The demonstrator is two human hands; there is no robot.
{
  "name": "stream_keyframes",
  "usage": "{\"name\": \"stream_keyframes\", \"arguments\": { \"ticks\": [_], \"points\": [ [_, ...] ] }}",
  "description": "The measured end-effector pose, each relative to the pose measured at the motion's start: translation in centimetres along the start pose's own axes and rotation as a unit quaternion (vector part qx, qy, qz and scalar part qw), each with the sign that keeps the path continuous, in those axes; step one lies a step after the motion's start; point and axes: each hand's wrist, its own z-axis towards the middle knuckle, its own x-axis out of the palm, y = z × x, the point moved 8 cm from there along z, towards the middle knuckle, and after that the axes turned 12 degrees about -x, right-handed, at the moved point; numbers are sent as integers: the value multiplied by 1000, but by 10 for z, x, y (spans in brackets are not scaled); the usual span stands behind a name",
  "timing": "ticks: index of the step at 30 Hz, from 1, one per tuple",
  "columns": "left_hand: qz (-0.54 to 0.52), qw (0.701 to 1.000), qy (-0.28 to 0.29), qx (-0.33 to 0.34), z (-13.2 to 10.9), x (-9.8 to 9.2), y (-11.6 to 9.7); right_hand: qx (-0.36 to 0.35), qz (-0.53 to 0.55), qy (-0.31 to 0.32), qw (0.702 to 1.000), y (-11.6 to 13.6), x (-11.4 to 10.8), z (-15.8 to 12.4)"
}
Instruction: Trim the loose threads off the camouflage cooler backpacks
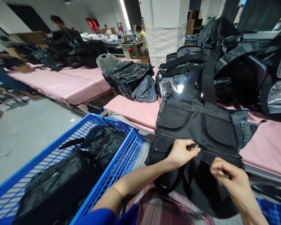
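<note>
Black bag [196, 125], long axis pointing away, left grip [181, 153], right grip [233, 175] pinching dark pieces [191, 146]

Left forearm [140, 179]: bare, slanting up and rightward from bottom centre-left; wrist nearly straight. Left grip [181, 153]: back of hand upward, fingers curled, thumb and index finger drawn together in a pinch, tips directed right. Right forearm [251, 204]: bare, enters at bottom right, slanting up and leftward. Right grip [231, 175]: fingers bent inward toward the thumb, slightly blurred. Grips apart, right one lower in view.
</note>
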Motion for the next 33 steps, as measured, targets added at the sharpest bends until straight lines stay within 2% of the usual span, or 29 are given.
{"name": "stream_keyframes", "arguments": {
  "ticks": [2,4,5,7,10,12,14,16,19,22,25,27,29,31,33],
  "points": [
    [-36,999,15,-24,3,0,4,-4,-19,13,1000,2,-1,-1],
    [-66,996,49,-43,5,4,5,-14,-145,-54,988,4,-15,-1],
    [-75,995,59,-44,5,5,5,-27,-216,-93,972,8,-22,-2],
    [-82,994,65,-38,5,6,3,-82,-323,-125,935,20,-26,-2],
    [-82,994,69,-37,4,9,2,-172,-424,-116,881,37,-19,-2],
    [-76,993,72,-44,3,11,2,-202,-457,-105,860,43,-15,-2],
    [-72,992,86,-49,3,14,2,-214,-458,-100,857,44,-13,-1],
    [-75,991,103,-48,2,17,2,-206,-422,-101,877,41,-13,-1],
    [-71,992,95,-34,3,15,3,-108,-280,-162,940,23,-25,-2],
    [-49,996,73,-10,3,11,4,-24,-156,-183,970,5,-22,-3],
    [-47,995,88,5,1,12,4,-66,-128,-152,978,11,-10,1],
    [-67,995,76,-2,-1,8,5,-135,-167,-155,964,23,-9,1],
    [-94,993,62,-42,-5,3,10,-205,-265,-155,929,36,-8,-1],
    [-116,984,86,-100,-10,5,17,-253,-360,-145,886,43,-5,-4],
    [-135,972,134,-140,-15,12,20,-281,-402,-136,861,45,-3,-6]
  ]
}}
